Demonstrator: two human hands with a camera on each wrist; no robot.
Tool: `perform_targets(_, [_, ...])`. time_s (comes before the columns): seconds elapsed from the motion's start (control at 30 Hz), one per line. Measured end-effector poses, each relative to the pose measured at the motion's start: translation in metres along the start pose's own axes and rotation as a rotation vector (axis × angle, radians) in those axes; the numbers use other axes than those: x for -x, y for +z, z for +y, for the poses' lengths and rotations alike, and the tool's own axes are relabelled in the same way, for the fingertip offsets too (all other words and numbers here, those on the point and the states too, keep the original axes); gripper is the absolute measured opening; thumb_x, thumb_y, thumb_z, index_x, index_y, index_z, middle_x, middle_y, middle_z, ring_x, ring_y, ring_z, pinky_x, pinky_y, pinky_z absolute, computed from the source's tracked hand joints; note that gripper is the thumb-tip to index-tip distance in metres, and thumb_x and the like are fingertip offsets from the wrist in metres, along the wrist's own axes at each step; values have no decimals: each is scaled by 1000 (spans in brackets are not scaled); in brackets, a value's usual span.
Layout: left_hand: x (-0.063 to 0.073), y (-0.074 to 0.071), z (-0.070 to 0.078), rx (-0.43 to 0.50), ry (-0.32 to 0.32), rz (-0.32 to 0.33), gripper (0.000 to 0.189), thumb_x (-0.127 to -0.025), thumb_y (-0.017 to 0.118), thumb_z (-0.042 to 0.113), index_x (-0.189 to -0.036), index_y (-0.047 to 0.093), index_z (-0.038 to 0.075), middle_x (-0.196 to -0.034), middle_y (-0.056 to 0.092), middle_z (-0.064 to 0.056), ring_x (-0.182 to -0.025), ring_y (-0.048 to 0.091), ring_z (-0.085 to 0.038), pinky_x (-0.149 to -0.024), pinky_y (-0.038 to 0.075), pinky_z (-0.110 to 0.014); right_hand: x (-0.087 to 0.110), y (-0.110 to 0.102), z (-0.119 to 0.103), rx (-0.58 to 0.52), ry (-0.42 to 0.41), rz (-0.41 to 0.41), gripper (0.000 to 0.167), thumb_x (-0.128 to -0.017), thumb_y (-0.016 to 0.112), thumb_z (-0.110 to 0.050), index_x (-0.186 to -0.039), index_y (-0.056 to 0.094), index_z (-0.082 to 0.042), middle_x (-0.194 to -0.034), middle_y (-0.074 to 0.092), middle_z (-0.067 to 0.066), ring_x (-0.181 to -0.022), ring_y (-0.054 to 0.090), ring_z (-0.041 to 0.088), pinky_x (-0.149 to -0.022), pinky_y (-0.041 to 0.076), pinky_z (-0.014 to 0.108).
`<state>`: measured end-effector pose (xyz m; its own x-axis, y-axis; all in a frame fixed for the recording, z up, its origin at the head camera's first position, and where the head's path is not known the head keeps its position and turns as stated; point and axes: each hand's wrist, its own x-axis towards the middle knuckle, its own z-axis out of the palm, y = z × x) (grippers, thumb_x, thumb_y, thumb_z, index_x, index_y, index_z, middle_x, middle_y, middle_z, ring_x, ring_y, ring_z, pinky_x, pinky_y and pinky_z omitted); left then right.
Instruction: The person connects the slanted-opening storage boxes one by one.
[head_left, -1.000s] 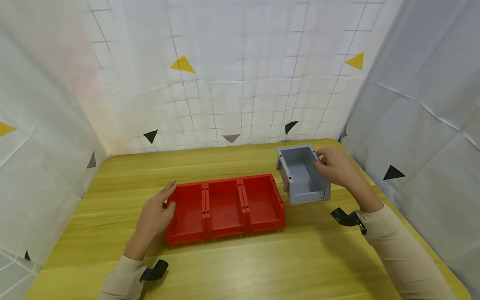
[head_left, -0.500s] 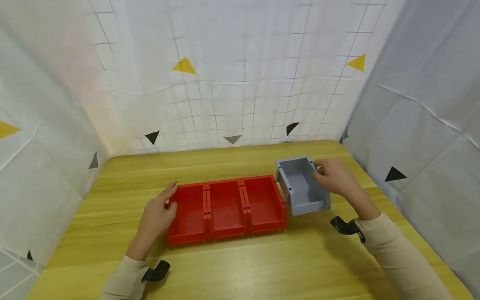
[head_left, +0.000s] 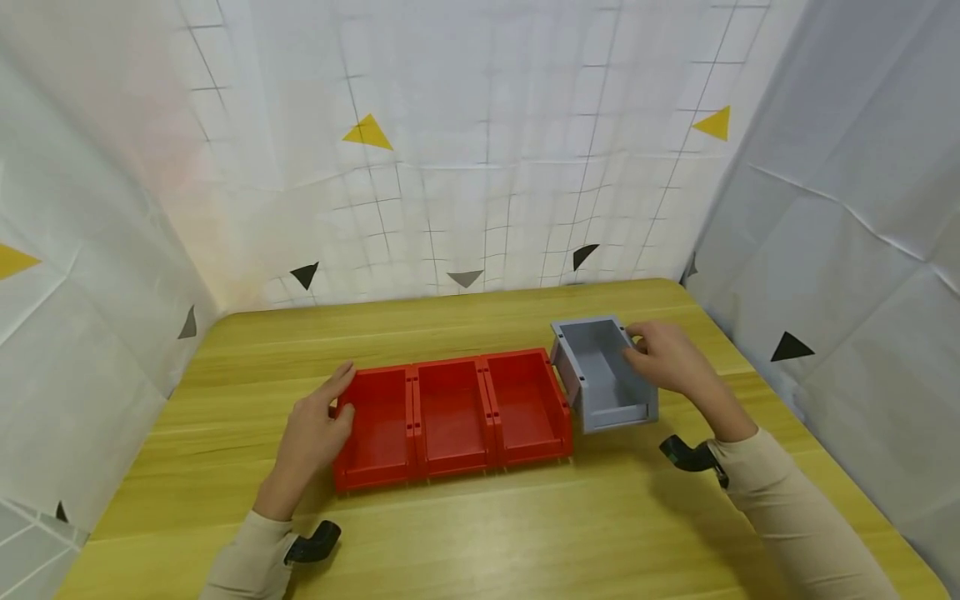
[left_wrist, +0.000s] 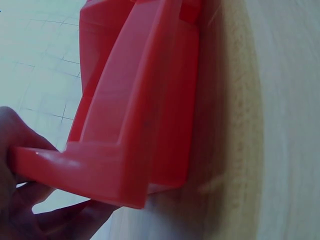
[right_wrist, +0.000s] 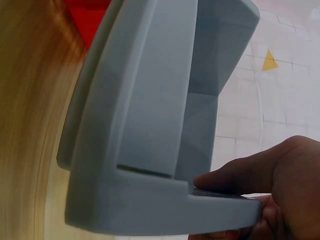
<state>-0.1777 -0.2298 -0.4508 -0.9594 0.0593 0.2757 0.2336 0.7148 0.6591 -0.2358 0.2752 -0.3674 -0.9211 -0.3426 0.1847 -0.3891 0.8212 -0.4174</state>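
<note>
Three red plastic storage bins stand side by side on the table: a left bin (head_left: 378,429), a middle bin (head_left: 452,421) and a right bin (head_left: 525,412). My left hand (head_left: 309,440) grips the left bin's outer wall, thumb inside and fingers outside. A grey storage bin (head_left: 609,379) is beside the right red bin, its left side close against that bin's right wall; whether they hook together cannot be told. My right hand (head_left: 667,360) pinches the grey bin's right wall, thumb over the inside. In the right wrist view the grey bin's front lip (right_wrist: 155,90) looks raised off the wood.
The wood-patterned table (head_left: 465,542) extends in front of and behind the bins. White sheets with grid lines and triangles (head_left: 480,200) enclose the back and sides. A black wrist device (head_left: 313,543) sits on the left sleeve, and another black device (head_left: 686,454) on the right.
The grey bin in my right hand has come nearer to me and slightly left, settling alongside the right red bin. My left hand and the red bins have stayed in place.
</note>
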Motion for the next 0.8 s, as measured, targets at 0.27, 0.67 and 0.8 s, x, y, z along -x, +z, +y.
perform_targets(0.27, [-1, -1, 1, 4, 4, 0, 58, -97, 54, 1, -155, 49, 4, -160, 46, -5, -52, 43, -19, -42, 36, -28, 0, 0, 4, -22, 18, -20, 22, -96, 62, -3, -78, 50, -8, -55, 29, -5, -49, 29, 12, -52, 29, 33])
perform_targets(0.67, [0, -1, 1, 0, -1, -6, 58, -97, 53, 2, -155, 49, 4, -160, 45, -5, -54, 43, -20, -44, 38, -29, 8, 3, 1, -30, 57, -25, 23, -97, 60, -5, -114, 67, 9, -52, 32, -4, -46, 29, 12, -50, 30, 32])
perform_targets(0.8, [0, -1, 0, -4, -4, -3, 58, -97, 53, 3, -155, 49, 4, -160, 45, -4, -53, 43, -20, -44, 38, -29, 7, 5, 2, -51, 94, -53, 45, -98, 60, -7, -137, 56, 17, -51, 35, -3, -45, 29, 12, -48, 30, 32])
